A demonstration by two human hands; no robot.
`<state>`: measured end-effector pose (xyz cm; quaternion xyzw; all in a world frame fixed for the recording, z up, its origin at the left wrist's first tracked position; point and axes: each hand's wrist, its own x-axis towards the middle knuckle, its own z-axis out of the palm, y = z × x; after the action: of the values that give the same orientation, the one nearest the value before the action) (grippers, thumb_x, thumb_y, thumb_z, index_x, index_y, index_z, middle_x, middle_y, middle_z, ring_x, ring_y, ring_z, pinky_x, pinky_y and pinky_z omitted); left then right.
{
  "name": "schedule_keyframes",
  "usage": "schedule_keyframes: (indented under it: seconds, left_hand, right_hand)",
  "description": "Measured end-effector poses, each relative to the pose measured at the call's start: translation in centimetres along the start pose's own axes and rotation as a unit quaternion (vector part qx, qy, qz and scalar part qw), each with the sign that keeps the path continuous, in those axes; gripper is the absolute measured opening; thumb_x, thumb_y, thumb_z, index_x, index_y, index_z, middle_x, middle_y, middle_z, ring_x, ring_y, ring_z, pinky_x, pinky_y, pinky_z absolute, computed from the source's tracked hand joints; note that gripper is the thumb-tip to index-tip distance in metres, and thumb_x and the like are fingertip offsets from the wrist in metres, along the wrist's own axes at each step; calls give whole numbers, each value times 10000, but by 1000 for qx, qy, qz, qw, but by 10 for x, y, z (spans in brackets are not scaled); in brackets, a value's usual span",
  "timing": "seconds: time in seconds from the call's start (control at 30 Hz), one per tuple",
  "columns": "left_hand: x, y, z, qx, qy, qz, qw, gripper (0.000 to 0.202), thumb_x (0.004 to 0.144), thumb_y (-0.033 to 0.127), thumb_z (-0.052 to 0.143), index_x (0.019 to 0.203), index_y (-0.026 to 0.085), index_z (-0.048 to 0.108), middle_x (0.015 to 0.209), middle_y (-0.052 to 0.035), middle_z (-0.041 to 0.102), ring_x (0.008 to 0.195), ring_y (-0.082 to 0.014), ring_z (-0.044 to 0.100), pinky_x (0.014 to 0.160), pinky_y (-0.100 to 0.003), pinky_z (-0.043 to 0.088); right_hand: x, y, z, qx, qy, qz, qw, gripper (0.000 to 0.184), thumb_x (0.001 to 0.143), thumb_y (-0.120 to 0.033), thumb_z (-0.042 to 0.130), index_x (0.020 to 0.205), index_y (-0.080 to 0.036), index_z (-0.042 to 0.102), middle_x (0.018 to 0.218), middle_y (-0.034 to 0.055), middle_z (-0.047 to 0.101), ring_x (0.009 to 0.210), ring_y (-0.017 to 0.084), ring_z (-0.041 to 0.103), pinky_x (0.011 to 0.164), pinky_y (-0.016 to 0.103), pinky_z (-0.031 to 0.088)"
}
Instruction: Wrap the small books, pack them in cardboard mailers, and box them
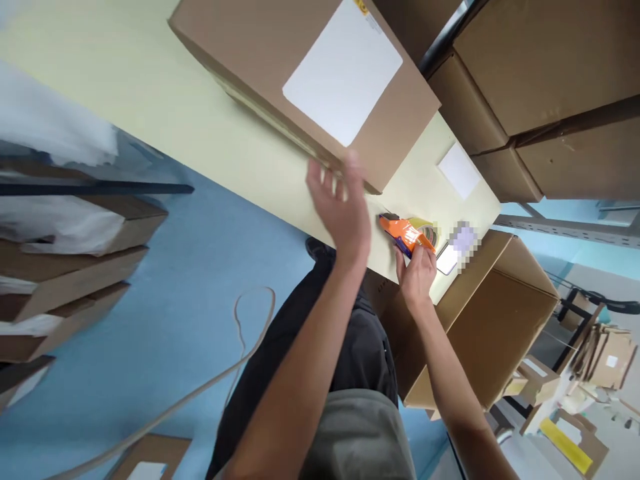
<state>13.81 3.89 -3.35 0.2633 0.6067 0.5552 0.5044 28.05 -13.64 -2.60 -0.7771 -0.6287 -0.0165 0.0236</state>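
Work: Part-done, by the look of it. A large brown cardboard carton (240, 40) lies flat on the table, a white rectangular label (345, 73) on its upper face; an orange-and-purple plastic tape dispenser (403, 232) is in hand near its near right corner, no strip visible between the two. Whether seams are sealed, and so how much is left, cannot be told from here.
Floor: Smooth and blue (200, 287), a pale thin cord (166, 413) looping across it at left.
Table: A long, smooth, pale-yellow tabletop (240, 160) runs from far left towards the right, carton on top.
Stacked cartons: Big brown cardboard cartons (550, 67) rise at far right, above grey metal racking (590, 230).
Open box: A deep brown cardboard box (480, 273), top open, stands at the table's right end.
Left side: Brown cardboard boxes (100, 273) share the space with white plastic sheeting (55, 127).
Left hand: The bare left hand (345, 207), blurred, fingers parted and loosely bent, is at the carton's near edge; contact cannot be told.
Right hand: The bare right hand (419, 273) is clamped on the dispenser's right end.
Small items: A white square card (459, 171) lies farther right; a yellow-edged tape roll (429, 230) sits against the dispenser.
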Motion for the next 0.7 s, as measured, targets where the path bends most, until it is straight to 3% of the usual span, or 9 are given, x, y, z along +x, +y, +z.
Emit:
schedule_keyframes:
  seconds: [0.07, 0.13, 0.33, 0.47, 0.57, 0.7]
  left_hand:
    - [-9, 14, 14, -3, -13, 9, 1000, 748, 1023, 654, 816, 1622, 368, 472, 1724, -109, 557, 1623, -292, 569, 1333, -464, 534]
    - [-2, 21, 10, 26, -48, 22, 998, 791, 1004, 680, 828, 1636, 345, 491, 1710, -110, 577, 1638, -300, 555, 1349, -448, 516]
    - [65, 45, -72, 125, -200, 15, 972, 827, 915, 693, 905, 1590, 319, 608, 1653, -91, 655, 1611, -295, 584, 1375, -445, 481]
    - [78, 64, -89, 197, -220, -1, 956, 808, 916, 758, 857, 1569, 338, 633, 1608, -78, 694, 1615, -294, 581, 1350, -456, 506]
    - [75, 63, -87, 220, -224, -2, 949, 788, 879, 782, 869, 1497, 329, 683, 1582, -86, 711, 1615, -310, 580, 1338, -465, 521]
    - [76, 60, -87, 232, -227, 1, 946, 713, 892, 781, 844, 1439, 345, 704, 1589, -80, 708, 1591, -297, 602, 1311, -473, 542]
  right_hand:
    - [-3, -1, -3, 7, -10, -7, 1000, 359, 1197, -481, 528, 1122, -162, 673, 839, 113, 724, 856, 299, 719, 968, 485, 626]
    - [-5, -7, -5, 25, -29, -14, 999, 324, 1195, -440, 529, 1135, -161, 682, 846, 109, 725, 873, 301, 721, 1006, 496, 621]
    - [-3, -61, -6, 145, -130, -69, 978, 270, 1194, -343, 493, 1147, -181, 703, 936, 125, 757, 977, 311, 736, 1102, 508, 593]
    - [6, -81, -10, 206, -182, -88, 957, 311, 1206, -289, 415, 1140, -172, 695, 959, 133, 755, 946, 298, 718, 1072, 492, 594]
    - [6, -59, -17, 211, -190, -80, 955, 316, 1209, -271, 390, 1099, -188, 675, 945, 128, 754, 921, 296, 709, 1064, 497, 586]
    - [1, 11, -32, 204, -168, -21, 964, 335, 1215, -415, 464, 1054, -189, 652, 895, 132, 763, 891, 301, 713, 1008, 511, 581]
